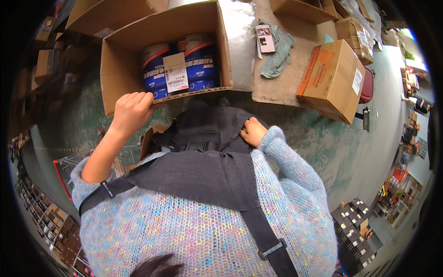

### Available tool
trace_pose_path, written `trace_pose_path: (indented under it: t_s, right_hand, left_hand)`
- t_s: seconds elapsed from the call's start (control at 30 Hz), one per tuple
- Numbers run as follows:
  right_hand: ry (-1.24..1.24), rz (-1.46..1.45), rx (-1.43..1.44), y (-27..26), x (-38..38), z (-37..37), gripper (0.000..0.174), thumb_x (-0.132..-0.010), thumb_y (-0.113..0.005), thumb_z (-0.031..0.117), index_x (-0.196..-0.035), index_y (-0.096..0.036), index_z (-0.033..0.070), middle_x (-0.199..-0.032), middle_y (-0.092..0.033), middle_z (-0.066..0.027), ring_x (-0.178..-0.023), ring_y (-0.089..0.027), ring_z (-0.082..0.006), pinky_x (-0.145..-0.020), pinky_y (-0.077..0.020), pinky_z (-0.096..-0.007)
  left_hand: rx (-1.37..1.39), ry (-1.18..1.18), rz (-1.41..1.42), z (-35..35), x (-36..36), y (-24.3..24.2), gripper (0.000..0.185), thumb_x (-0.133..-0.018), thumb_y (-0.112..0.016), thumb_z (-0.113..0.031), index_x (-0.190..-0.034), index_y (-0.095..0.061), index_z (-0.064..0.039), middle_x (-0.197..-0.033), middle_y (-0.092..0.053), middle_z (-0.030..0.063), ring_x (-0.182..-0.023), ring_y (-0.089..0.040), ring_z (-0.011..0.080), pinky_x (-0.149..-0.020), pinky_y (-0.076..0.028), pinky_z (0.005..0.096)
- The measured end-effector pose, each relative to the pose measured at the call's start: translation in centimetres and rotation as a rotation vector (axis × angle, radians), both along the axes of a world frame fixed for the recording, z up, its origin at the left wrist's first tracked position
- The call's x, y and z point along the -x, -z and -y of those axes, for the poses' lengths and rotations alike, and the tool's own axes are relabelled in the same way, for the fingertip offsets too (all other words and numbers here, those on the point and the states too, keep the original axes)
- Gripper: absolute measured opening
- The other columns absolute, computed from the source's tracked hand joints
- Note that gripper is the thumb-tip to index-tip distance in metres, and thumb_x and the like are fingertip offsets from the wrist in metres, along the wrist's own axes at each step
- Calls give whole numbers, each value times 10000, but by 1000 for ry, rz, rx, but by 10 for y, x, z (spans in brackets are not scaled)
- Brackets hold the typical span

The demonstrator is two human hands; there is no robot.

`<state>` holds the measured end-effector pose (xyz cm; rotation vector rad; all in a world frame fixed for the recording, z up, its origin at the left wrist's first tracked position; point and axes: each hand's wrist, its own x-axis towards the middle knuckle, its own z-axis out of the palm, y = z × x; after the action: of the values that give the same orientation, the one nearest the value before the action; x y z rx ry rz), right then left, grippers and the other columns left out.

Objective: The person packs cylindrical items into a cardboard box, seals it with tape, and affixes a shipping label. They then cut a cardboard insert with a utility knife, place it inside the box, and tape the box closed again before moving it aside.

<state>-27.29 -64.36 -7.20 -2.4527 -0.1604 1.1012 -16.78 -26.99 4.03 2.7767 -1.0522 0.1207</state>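
In front of me an open cardboard box (117, 65) is tipped so that its mouth faces me. Inside stand two blue printed tubs (202, 64), with a shipping label (175, 74) lying against them. The fingers of my left hand (133, 110) are curled over the box's lower near edge. My right hand (254, 131) is at the side of my black apron (204, 121), its fingertips partly under the cloth. A small yellowish-green spot shows by those fingers; what it is cannot be made out.
Right of the box, a smartphone (265, 38) with a lit screen lies on a grey-green cloth (278, 52). A closed carton (337, 83) overhangs the table (277, 93). Behind it sits a taped parcel (354, 39). A wire cart (64, 173) stands at lower left; a person (421, 105) is far right.
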Motion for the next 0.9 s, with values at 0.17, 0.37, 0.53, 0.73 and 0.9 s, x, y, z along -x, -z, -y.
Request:
trace_pose_path:
  t_s: [0.17,0.37,0.53,0.73,0.9]
  right_hand:
    - [-42,-13,-15,0,-3,-8,325,-900,-567,219,-1007,-629,-82,-1083,-616,-292,-1048,-609,-435,-973,-475,-451]
    - [198,-331,-249,-50,-58,33,376,-1017,-524,293,-1218,-652,2,-1034,-734,-136,-892,-707,-270,-842,-552,-374]
    - [758,39,-630,-17,-151,15,445,-1052,-478,334,-1367,-566,31,-1238,-676,-105,-1126,-641,-209,-886,-533,-361]
    - [622,351,-549,55,-226,-39,529,-1057,-439,388,-1431,-484,17,-1372,-564,-135,-1274,-529,-234,-989,-456,-363]
    - [637,439,-541,66,-256,-85,563,-1056,-413,412,-1454,-442,14,-1427,-489,-156,-1324,-462,-264,-1039,-397,-376]
  left_hand:
    - [72,12,-390,-15,-16,-32,269,-917,-668,-306,-931,-674,-37,-831,-690,136,-791,-679,322,-706,-530,424]
    - [274,56,-1091,36,-130,-4,178,-988,-606,-154,-975,-674,11,-855,-704,77,-721,-664,134,-678,-564,280]
    - [381,-108,-1544,86,-190,120,288,-1033,-550,-185,-1088,-657,78,-968,-698,144,-820,-709,190,-775,-617,302]
    - [416,-17,-1773,130,-197,164,253,-1019,-496,-89,-1139,-589,113,-940,-682,169,-755,-700,215,-696,-611,299]
    - [440,3,-1815,137,-201,189,241,-1010,-512,-94,-1082,-605,116,-909,-676,181,-717,-700,239,-657,-612,320]
